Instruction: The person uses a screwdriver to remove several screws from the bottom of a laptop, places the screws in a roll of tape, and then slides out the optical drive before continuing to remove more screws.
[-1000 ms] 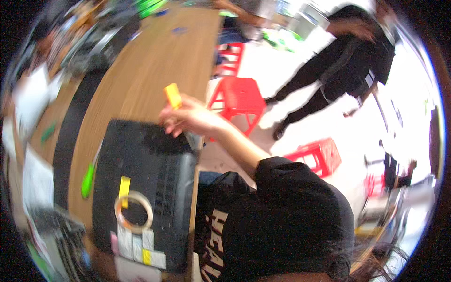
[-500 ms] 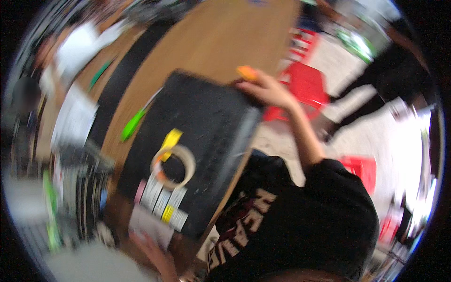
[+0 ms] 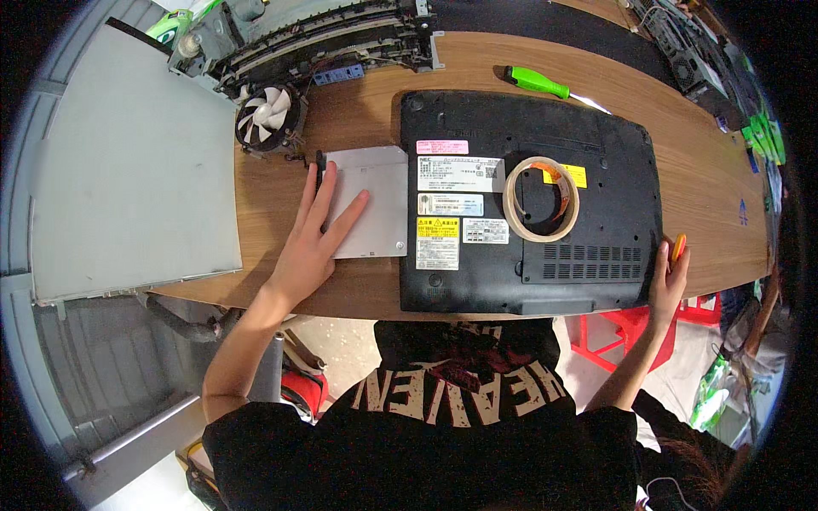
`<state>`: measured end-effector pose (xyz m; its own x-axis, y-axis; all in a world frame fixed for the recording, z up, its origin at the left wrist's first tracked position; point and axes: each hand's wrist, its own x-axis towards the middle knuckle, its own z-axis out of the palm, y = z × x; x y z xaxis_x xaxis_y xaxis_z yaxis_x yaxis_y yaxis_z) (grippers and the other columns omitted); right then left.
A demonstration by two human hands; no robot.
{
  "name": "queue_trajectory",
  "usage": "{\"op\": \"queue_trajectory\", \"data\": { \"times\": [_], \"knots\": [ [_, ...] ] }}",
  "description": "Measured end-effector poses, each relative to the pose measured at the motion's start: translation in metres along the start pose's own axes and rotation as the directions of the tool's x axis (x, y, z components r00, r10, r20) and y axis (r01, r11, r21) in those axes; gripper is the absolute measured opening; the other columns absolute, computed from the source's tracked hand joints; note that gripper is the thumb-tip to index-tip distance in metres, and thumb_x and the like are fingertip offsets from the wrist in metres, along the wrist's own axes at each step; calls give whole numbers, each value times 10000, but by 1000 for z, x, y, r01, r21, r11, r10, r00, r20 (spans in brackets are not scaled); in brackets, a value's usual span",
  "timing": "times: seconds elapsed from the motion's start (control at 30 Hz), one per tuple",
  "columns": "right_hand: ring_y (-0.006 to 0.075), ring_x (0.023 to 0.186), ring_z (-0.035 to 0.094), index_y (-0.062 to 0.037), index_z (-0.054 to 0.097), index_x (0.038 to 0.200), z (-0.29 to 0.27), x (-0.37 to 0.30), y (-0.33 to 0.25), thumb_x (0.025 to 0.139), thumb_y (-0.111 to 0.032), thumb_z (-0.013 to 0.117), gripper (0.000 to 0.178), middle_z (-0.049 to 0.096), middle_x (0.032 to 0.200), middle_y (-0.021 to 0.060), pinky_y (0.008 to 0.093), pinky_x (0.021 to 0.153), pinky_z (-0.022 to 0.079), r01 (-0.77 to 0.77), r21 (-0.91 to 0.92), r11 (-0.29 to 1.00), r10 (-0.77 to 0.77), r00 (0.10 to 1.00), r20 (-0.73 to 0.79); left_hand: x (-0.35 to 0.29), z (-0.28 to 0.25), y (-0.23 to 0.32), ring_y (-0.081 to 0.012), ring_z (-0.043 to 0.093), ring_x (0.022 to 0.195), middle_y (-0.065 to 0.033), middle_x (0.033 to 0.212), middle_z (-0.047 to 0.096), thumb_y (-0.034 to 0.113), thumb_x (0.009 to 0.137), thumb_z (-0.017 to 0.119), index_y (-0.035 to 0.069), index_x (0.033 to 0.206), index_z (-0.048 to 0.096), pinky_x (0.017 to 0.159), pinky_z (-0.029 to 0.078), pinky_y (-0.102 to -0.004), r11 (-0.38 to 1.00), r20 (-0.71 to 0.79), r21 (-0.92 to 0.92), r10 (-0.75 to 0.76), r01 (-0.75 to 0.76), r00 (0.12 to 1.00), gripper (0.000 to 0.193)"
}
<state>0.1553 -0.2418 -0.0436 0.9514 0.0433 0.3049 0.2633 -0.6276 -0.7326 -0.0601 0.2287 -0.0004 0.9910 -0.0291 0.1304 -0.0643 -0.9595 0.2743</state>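
The grey drive tray (image 3: 368, 213) sticks halfway out of the left side of the upturned black laptop (image 3: 528, 204), and your left hand (image 3: 311, 243) lies flat on it with the fingers spread, pressing rather than pinching. If you push at an angle, I judge the tray could jam in its slot or bend where it meets the laptop's edge. Your right hand (image 3: 666, 277) is at the laptop's right near corner, curled around a small orange tool (image 3: 677, 249); if that hand lets up, the laptop may slide on the wooden table (image 3: 358, 119). The tape roll (image 3: 542, 198) lying loose on top of the laptop could slip off in a jolt. Left of the laptop, just beyond the tray, the cooling fan (image 3: 266, 117) sits close to your fingertips, and the green screwdriver (image 3: 538, 82) behind the laptop could roll.
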Motion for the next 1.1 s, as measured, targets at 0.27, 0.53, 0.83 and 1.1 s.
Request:
{"op": "queue_trajectory", "data": {
  "times": [0.27,0.53,0.83,1.1],
  "knots": [
    [143,751,612,11,480,1071,-4,13,-7,902,-197,557,279,643,871,163,266,594,460,81,-233,969,-76,997,29,10,10,6,-499,150,1299,-177,1448,193,-174,613,484,152,1322,410,1032,306,-491,991,31,113,68,-71,997,784],
    [156,750,572,1,499,1064,-43,50,63,901,-200,560,266,625,856,126,268,677,451,136,-177,975,-135,991,21,36,44,40,-537,162,1275,-202,1430,212,-154,651,448,128,1301,422,1017,300,-534,991,-77,51,124,-121,989,709],
    [119,831,504,0,512,1072,-47,60,66,913,-240,546,290,567,901,54,226,767,401,43,-182,982,-38,999,31,50,62,63,-369,211,1319,-207,1425,203,-82,723,537,63,1367,283,1062,247,-444,755,-293,-654,-196,-47,936,708],
    [121,899,528,28,510,1088,-54,59,78,916,-201,542,288,582,970,67,230,820,407,46,-123,991,-43,999,20,85,70,82,-204,400,1207,-183,1350,337,24,868,521,-76,1385,91,1000,325,-292,41,115,-989,-381,141,917,680]
  ]
}}
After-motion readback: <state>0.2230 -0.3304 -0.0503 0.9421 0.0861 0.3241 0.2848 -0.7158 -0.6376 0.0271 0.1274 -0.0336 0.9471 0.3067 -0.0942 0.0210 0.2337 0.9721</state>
